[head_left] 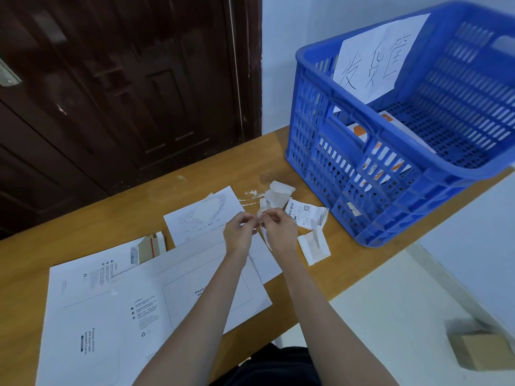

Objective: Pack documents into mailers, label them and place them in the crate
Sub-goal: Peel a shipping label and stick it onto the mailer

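Note:
Both my hands meet above the table's middle and pinch a small white label strip [264, 232] between them. My left hand [239, 232] pinches its left edge, my right hand [280, 228] its right edge; a loose end hangs below. Two white cardboard mailers lie flat near me, one [92, 316] at the left and one [211, 277] under my forearms. A printed document sheet [200, 213] lies behind them. The blue plastic crate [328, 151] stands at the right with packed mailers inside and a handwritten paper sign [373, 57] on its far wall.
A printed shipping label [305, 213], crumpled backing scraps [277, 192] and another backing piece [313, 245] lie between my hands and the crate. A dark wooden door [111, 79] stands behind the table. A small cardboard box [479, 349] sits on the floor at the right.

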Available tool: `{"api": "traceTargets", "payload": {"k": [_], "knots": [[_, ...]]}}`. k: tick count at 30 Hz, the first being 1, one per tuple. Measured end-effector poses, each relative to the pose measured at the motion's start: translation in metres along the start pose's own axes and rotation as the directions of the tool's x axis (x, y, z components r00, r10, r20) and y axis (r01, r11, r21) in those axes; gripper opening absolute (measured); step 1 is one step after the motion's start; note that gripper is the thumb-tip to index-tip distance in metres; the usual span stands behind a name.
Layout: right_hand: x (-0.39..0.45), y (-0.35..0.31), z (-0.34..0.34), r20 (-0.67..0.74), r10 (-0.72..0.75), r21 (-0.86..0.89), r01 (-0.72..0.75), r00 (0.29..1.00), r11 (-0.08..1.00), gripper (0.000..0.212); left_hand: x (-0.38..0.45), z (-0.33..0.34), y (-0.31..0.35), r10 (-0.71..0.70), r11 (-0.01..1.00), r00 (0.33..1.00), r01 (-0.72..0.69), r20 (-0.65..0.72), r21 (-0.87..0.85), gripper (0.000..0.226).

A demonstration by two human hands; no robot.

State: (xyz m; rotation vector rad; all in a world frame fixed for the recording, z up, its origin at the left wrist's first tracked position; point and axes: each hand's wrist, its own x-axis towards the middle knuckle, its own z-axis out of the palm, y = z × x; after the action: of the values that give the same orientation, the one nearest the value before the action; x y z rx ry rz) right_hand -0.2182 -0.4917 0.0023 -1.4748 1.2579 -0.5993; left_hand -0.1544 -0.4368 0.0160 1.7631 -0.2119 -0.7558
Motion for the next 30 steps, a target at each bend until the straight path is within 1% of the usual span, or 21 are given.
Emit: {"api": "traceTargets", "payload": {"k": [5,7,9,10,12,13,16,17,18,20,21,22,23,25,28,30], "knots": [[0.002,-0.002,0.005,0.005,-0.006,-0.064,0.006,1.000,0.998,0.013,0.003,-0.005,0.000,-0.036,0.999,0.999,0.035,-0.036,-0.037,0.008],[0.004,-0.003,0.005,0.003,0.087,0.004,-0.087,0.996,0.996,0.014,0.005,-0.008,0.001,-0.107,0.987,0.992,0.099,-0.061,-0.123,0.008],[0.004,-0.006,0.004,0.042,0.221,0.131,-0.225,0.974,0.966,0.015,0.006,-0.011,0.004,-0.182,0.964,0.981,0.165,-0.065,-0.208,0.006],[0.004,-0.008,0.003,0.072,0.252,0.166,-0.261,0.965,0.951,0.016,0.006,-0.012,0.005,-0.200,0.961,0.977,0.183,-0.068,-0.205,0.005],[0.003,-0.010,0.003,0.127,0.247,0.211,-0.269,0.961,0.940,0.022,0.008,-0.012,0.004,-0.207,0.966,0.976,0.192,-0.068,-0.173,0.006],[0.003,-0.011,0.003,0.146,0.243,0.245,-0.273,0.959,0.930,0.024,0.008,-0.012,0.004,-0.197,0.972,0.978,0.186,-0.071,-0.143,0.008],[0.002,-0.018,0.004,0.165,0.292,0.315,-0.331,0.942,0.889,0.023,0.010,-0.011,0.002,-0.128,0.992,0.988,0.127,-0.085,-0.012,0.012],[0.004,-0.019,0.003,0.160,0.294,0.284,-0.330,0.942,0.900,0.025,0.010,-0.011,0.002,-0.108,0.994,0.991,0.109,-0.085,0.010,0.014],[0.005,-0.019,0.004,0.149,0.272,0.196,-0.298,0.951,0.934,0.026,0.010,-0.011,0.002,-0.094,0.995,0.992,0.097,-0.081,0.026,0.015],[0.006,-0.014,0.005,0.114,0.183,0.005,-0.185,0.976,0.983,0.021,0.009,-0.009,0.003,-0.091,0.996,0.994,0.092,-0.061,0.017,0.009],[0.006,-0.012,0.006,0.107,0.133,-0.047,-0.128,0.985,0.991,0.019,0.008,-0.008,0.005,-0.097,0.995,0.994,0.097,-0.042,0.001,0.007],[0.005,-0.009,0.007,0.109,0.092,-0.079,-0.084,0.990,0.993,0.018,0.007,-0.006,0.006,-0.098,0.995,0.995,0.098,-0.023,-0.002,0.013],[0.004,-0.010,0.007,0.114,0.062,-0.098,-0.051,0.992,0.994,0.017,0.007,-0.005,0.007,-0.093,0.996,0.996,0.093,-0.008,0.005,0.019],[0.002,-0.010,0.008,0.128,0.029,-0.090,-0.018,0.991,0.996,0.015,0.007,-0.004,0.008,-0.062,0.998,0.998,0.062,-0.002,0.027,0.019],[0.004,-0.009,0.007,0.150,0.052,-0.062,-0.043,0.987,0.997,0.015,0.008,-0.005,0.007,-0.066,0.997,0.998,0.066,-0.006,0.028,0.013],[0.006,-0.007,0.005,0.177,0.083,-0.037,-0.077,0.981,0.996,0.010,0.010,-0.007,0.005,-0.085,0.996,0.996,0.085,-0.003,0.027,0.013]]}}
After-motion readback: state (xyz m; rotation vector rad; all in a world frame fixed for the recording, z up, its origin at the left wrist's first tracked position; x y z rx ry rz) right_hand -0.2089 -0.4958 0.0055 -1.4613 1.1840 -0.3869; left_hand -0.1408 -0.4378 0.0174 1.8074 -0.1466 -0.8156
